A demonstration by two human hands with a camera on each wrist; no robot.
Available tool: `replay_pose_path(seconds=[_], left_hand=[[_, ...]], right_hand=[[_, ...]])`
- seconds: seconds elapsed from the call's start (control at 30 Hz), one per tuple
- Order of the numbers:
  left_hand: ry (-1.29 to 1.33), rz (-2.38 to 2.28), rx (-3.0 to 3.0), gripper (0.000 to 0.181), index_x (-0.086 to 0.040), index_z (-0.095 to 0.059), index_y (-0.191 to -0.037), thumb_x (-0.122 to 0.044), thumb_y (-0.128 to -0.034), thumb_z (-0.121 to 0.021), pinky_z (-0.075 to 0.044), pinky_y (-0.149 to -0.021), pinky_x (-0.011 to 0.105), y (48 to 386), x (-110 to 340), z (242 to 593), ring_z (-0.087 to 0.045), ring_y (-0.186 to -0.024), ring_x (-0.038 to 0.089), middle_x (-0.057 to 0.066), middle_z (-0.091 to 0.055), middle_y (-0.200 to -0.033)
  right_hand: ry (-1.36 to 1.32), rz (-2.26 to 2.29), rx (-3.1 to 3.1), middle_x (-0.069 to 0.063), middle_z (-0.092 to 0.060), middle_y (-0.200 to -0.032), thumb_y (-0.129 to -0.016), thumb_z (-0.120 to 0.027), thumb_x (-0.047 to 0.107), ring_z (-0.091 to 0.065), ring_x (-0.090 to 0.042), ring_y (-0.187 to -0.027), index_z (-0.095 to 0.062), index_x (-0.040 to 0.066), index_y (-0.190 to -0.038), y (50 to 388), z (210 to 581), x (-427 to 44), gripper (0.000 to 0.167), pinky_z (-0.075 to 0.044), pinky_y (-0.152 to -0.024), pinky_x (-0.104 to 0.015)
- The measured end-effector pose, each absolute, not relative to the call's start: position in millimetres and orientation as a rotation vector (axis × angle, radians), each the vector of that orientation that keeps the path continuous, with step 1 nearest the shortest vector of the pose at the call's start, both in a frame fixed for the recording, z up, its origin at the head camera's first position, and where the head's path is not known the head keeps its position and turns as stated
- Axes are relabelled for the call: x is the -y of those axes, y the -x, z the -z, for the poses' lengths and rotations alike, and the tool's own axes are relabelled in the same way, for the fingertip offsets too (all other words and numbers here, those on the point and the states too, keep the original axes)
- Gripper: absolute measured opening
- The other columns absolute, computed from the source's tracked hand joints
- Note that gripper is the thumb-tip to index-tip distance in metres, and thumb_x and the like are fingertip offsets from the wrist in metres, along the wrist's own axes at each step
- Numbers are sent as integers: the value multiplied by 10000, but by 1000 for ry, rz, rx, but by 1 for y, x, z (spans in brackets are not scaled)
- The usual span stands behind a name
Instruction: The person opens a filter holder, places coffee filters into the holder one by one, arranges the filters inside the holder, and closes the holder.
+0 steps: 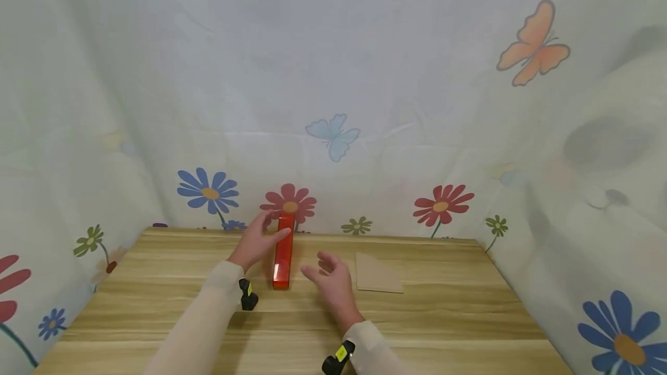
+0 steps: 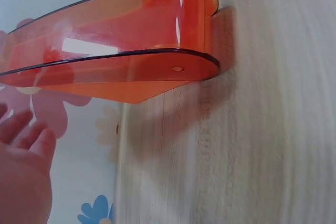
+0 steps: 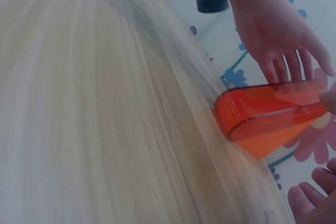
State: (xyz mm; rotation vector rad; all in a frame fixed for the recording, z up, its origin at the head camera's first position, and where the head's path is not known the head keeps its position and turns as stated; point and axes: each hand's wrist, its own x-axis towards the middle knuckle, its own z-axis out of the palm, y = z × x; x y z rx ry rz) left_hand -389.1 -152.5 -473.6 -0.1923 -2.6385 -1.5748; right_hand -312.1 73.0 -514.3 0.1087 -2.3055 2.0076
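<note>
A red see-through plastic holder with rounded narrow edges stands on the table in front of me. My left hand is at its left side, fingers extended, the thumb overlapping the holder in the head view. In the left wrist view that hand appears apart from the holder. My right hand hovers to the right of the holder with loosely bent fingers and nothing in them. Its fingertips show at the edge of the right wrist view.
Flat, brown, fan-shaped paper lies on the table just right of my right hand. The wood-grain table ends at a pale curtain printed with flowers and butterflies. Curtain also hangs along both sides.
</note>
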Motion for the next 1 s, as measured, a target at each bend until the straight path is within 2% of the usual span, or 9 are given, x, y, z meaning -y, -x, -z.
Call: replay_pose_path(seconds=[0.13,0.43,0.63,0.73,0.9,1.0], left_hand=[[214,1666,2629,851,-229,-343,-1569,-553,-892,-744,-342,-1209,560,393,151,473,-357,-1515,373,104,-384,-1638],[270,1690,2656,958,-186,-358,-1572,-607,-824,-784,-361,-1195,546,401,148,468,-355,-1521,377,114,-389,-1636],[307,1717,2675,919,-154,-335,-1584,-524,-870,-779,-354,-1193,579,402,149,461,-346,-1514,413,141,-372,-1641],[310,1706,2701,880,-168,-365,-1571,-497,-873,-786,-365,-1184,600,404,150,461,-369,-1496,412,128,-395,-1628],[324,1677,2737,879,-202,-381,-1568,-544,-861,-777,-405,-1151,613,408,151,467,-417,-1461,398,116,-438,-1601],[342,1703,2719,847,-195,-407,-1548,-529,-865,-780,-431,-1137,597,409,150,468,-476,-1412,375,114,-507,-1543]], right_hand=[[-59,-2017,2255,-217,-576,-1448,-857,-839,372,-580,-426,-1295,-543,10,-1429,308,514,-56,739,-521,-1054,-539],[-62,-1866,2282,-177,-581,-1462,-834,-867,334,-585,-440,-1299,-558,41,-1432,309,511,-21,734,-504,-1072,-542],[-17,-1786,2252,-200,-623,-1407,-808,-891,296,-620,-409,-1267,-596,15,-1379,317,512,-9,702,-517,-1059,-529],[-7,-1769,2270,-196,-629,-1400,-803,-894,317,-627,-399,-1259,-598,20,-1375,320,513,-6,710,-522,-1056,-517],[-18,-1744,2315,-191,-622,-1412,-826,-874,326,-625,-410,-1256,-578,17,-1399,320,508,-3,715,-532,-1043,-513],[-36,-1739,2316,-199,-619,-1413,-832,-868,322,-625,-420,-1249,-568,-3,-1403,321,507,-1,722,-540,-1032,-515]])
